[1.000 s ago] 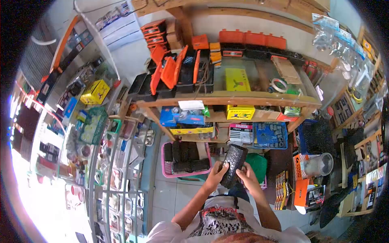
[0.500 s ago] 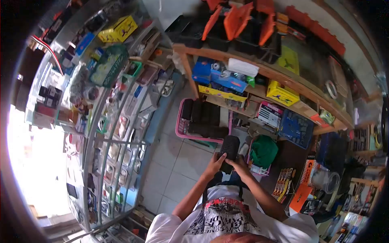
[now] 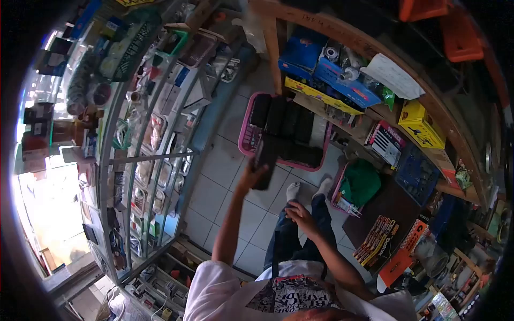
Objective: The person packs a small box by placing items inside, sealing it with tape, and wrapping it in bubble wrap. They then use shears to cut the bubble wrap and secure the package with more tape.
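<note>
My left hand (image 3: 250, 177) grips a dark oblong block (image 3: 265, 165), blurred by motion, and holds it out at the near edge of a pink basket (image 3: 246, 134). Several similar black oblong blocks (image 3: 276, 115) lie side by side inside that basket. The exact kind of these blocks does not show. My right hand (image 3: 301, 215) rests over my leg, empty, with its fingers apart.
Left of me stands a metal-framed glass shelf (image 3: 152, 158) full of small packaged goods. A wooden shelf (image 3: 396, 109) with boxes runs along the right. A small pink basket with green cloth (image 3: 360, 183) stands by my feet, beside a dark brown surface (image 3: 369, 208).
Both hands held the black block in front of my body. The right hand has let go and drawn back; the left has carried the block left toward the basket. The view has shifted.
</note>
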Action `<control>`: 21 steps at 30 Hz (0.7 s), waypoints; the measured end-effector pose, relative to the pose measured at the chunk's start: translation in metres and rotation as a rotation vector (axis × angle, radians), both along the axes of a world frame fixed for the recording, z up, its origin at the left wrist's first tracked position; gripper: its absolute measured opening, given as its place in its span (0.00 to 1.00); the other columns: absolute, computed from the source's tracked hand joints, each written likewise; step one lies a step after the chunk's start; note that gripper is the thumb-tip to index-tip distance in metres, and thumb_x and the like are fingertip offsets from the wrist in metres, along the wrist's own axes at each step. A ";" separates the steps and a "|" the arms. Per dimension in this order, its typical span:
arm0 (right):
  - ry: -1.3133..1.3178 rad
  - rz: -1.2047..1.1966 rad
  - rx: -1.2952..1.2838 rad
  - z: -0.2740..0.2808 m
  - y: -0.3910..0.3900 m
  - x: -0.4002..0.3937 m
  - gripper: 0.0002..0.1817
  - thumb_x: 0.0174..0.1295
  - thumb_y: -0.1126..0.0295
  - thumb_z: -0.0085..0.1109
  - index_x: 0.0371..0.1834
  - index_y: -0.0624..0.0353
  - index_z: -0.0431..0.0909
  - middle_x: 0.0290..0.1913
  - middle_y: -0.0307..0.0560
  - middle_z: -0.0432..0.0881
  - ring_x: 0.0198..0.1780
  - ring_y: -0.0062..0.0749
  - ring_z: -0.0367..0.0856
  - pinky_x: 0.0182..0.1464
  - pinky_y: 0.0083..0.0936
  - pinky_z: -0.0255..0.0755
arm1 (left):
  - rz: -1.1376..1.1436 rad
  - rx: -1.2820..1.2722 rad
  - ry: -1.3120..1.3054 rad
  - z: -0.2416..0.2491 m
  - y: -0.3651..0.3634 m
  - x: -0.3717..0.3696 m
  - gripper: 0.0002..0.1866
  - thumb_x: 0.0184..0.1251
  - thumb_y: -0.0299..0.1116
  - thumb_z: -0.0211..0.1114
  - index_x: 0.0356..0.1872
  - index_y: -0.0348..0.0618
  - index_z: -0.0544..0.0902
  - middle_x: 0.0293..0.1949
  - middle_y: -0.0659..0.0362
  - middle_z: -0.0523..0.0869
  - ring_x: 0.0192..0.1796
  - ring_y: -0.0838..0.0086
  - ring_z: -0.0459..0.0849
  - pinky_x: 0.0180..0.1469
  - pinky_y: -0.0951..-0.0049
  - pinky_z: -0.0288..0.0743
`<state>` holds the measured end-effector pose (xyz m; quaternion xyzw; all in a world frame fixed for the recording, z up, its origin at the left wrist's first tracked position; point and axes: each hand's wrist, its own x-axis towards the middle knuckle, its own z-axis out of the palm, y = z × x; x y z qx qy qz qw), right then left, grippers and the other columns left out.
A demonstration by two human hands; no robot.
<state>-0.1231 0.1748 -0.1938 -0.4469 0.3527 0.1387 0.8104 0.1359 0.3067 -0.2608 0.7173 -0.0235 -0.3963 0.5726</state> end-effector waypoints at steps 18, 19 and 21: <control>0.503 -0.101 -0.260 -0.043 -0.049 -0.168 0.32 0.73 0.51 0.60 0.70 0.63 0.70 0.54 0.56 0.85 0.51 0.38 0.86 0.54 0.38 0.77 | 0.020 0.246 -0.531 -0.177 -0.007 0.125 0.27 0.75 0.47 0.63 0.62 0.34 0.79 0.56 0.39 0.85 0.60 0.45 0.83 0.63 0.58 0.74; 0.508 -0.077 -0.260 -0.043 -0.043 -0.167 0.32 0.73 0.50 0.60 0.70 0.63 0.70 0.54 0.56 0.85 0.51 0.37 0.86 0.54 0.38 0.76 | 0.030 0.294 -0.598 -0.176 -0.012 0.119 0.26 0.75 0.46 0.63 0.63 0.35 0.78 0.57 0.39 0.84 0.61 0.45 0.82 0.63 0.57 0.74; 0.515 -0.076 -0.222 -0.044 -0.031 -0.172 0.29 0.74 0.53 0.60 0.68 0.62 0.72 0.53 0.53 0.85 0.51 0.33 0.86 0.52 0.36 0.77 | 0.047 0.393 -0.731 -0.173 -0.019 0.111 0.26 0.74 0.44 0.63 0.64 0.37 0.77 0.58 0.39 0.84 0.62 0.44 0.81 0.64 0.55 0.73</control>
